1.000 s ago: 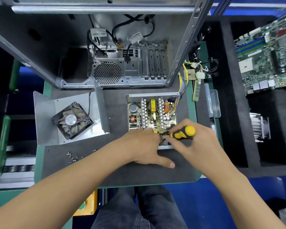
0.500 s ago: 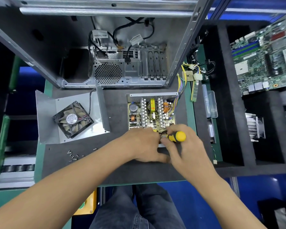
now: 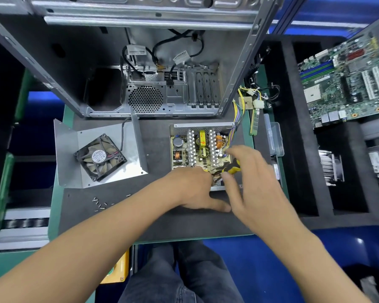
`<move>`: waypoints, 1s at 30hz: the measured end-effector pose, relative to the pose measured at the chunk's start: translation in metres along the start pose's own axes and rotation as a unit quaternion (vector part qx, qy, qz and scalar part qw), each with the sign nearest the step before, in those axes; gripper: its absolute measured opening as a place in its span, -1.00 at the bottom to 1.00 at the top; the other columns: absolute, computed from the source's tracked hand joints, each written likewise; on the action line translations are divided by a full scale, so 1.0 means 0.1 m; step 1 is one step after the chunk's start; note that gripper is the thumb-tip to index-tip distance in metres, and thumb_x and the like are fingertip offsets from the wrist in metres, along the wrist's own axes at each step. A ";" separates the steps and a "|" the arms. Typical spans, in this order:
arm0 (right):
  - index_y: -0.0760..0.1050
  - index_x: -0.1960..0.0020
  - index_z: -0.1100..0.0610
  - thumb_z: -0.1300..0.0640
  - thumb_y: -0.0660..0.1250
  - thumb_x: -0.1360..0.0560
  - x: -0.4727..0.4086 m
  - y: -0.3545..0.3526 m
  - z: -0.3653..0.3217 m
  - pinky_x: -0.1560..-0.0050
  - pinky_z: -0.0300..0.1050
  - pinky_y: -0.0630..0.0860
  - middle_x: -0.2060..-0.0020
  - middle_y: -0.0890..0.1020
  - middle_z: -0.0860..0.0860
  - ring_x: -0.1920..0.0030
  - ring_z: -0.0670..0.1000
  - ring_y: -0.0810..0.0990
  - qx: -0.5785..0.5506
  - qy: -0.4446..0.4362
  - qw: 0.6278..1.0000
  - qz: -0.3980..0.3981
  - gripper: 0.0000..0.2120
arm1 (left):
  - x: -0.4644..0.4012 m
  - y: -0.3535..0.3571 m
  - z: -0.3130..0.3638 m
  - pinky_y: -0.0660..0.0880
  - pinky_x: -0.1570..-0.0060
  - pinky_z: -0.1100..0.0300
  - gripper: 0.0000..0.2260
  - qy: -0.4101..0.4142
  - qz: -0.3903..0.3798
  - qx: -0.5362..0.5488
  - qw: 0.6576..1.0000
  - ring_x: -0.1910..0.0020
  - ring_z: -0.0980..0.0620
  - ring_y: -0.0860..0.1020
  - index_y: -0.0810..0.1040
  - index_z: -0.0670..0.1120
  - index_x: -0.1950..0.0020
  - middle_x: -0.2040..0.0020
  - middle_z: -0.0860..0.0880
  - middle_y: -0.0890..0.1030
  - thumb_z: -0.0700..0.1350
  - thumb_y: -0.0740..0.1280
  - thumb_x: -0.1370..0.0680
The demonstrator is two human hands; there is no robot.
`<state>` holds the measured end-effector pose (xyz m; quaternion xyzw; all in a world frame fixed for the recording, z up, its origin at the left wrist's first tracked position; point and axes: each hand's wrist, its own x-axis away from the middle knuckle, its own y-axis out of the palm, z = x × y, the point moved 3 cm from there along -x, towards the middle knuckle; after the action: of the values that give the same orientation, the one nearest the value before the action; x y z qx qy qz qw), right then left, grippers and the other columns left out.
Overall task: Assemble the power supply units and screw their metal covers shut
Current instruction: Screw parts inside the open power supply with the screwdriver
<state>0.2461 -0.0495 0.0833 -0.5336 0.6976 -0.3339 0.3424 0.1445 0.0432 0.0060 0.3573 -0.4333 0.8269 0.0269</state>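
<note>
Left hand (image 3: 193, 186) flat, fingers grasping nothing, pinning open grey metal power supply box (image 3: 202, 153) at centre. Right hand (image 3: 247, 178) fingers loosely around yellow-black screwdriver (image 3: 232, 168). Keep driver square, board steady.

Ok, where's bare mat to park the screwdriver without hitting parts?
Bare mat lies between the fan cover and the open power supply; more along the near edge under the forearms. Avoid the loose screws at left; the supply's right side is crowded with wires.

free: mat (image 3: 162, 224) front | blocked: computer case (image 3: 153, 92) behind, perhaps cover (image 3: 79, 154) left
</note>
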 end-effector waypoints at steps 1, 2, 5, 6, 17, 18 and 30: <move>0.40 -0.26 0.14 0.19 0.30 -0.56 -0.03 -0.07 -0.01 -0.03 0.02 0.48 -0.10 0.53 0.05 -0.02 0.11 0.54 0.041 -0.025 0.999 -0.008 -0.72 | 0.00 0.00 0.00 0.50 0.21 0.06 -0.29 0.001 0.002 -0.005 1.000 0.19 -0.08 0.54 0.57 -0.04 -0.01 0.25 0.00 0.48 0.57 0.12 -0.37; 0.46 -0.16 0.18 0.19 0.33 -0.55 -0.09 -0.14 -0.02 0.07 0.01 0.47 0.02 0.56 0.06 0.06 0.15 0.54 0.085 -0.041 0.995 -0.017 -0.80 | 0.01 -0.01 0.01 0.48 0.22 0.06 -0.27 0.002 0.005 -0.009 1.000 0.18 -0.10 0.53 0.57 -0.05 -0.03 0.28 0.01 0.44 0.57 0.12 -0.37; 0.38 0.10 0.16 0.07 0.35 -0.57 -0.29 -0.24 -0.10 0.31 -0.04 0.35 0.34 0.51 0.05 0.25 0.22 0.55 0.229 -0.009 0.967 -0.108 -0.79 | 0.00 -0.01 0.01 0.43 0.21 0.06 -0.27 0.000 0.001 -0.005 1.000 0.14 -0.13 0.51 0.56 -0.07 -0.03 0.29 0.03 0.38 0.56 0.12 -0.39; 0.30 0.09 0.12 -0.02 0.26 -0.61 -0.33 -0.22 -0.12 0.32 -0.04 0.33 0.36 0.46 0.03 0.24 0.22 0.56 0.273 0.015 0.950 -0.152 -0.76 | 0.00 -0.01 0.01 0.47 0.18 0.05 -0.28 0.000 -0.002 0.000 1.000 0.13 -0.13 0.52 0.56 -0.07 -0.03 0.27 0.03 0.39 0.56 0.12 -0.39; 0.31 -0.16 0.11 -0.07 0.16 -0.67 -0.38 -0.15 -0.17 0.08 0.01 0.51 -0.06 0.43 0.06 -0.03 0.18 0.55 0.350 -0.005 0.895 -0.276 -0.76 | -0.01 0.00 0.01 0.39 0.24 0.07 -0.35 -0.003 0.002 0.006 1.000 0.19 -0.11 0.48 0.51 -0.07 0.12 0.31 0.03 0.40 0.54 0.15 -0.41; 0.29 -0.17 0.11 -0.01 0.22 -0.65 -0.37 -0.14 -0.19 0.03 0.02 0.51 -0.11 0.36 0.07 -0.05 0.16 0.48 0.328 -0.018 0.900 -0.286 -0.77 | 0.00 0.00 0.01 0.39 0.24 0.07 -0.34 -0.005 0.003 0.008 1.000 0.20 -0.11 0.48 0.52 -0.07 0.10 0.32 0.03 0.40 0.54 0.16 -0.41; 0.35 -0.12 0.13 0.33 0.37 -0.43 -0.39 -0.18 -0.31 0.13 -0.04 0.47 0.02 0.17 0.02 0.14 0.08 0.33 0.269 0.010 0.918 -0.293 -0.67 | 0.05 -0.04 -0.03 0.42 0.33 0.10 -0.37 -0.014 0.037 0.073 0.997 0.35 0.01 0.48 0.47 -0.09 0.25 0.34 0.00 0.49 0.52 0.24 -0.38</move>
<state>0.2369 -0.0123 0.1201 -0.5983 0.3979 -0.5995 0.3526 0.1406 0.0461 0.0106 0.3540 -0.3851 0.8515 -0.0360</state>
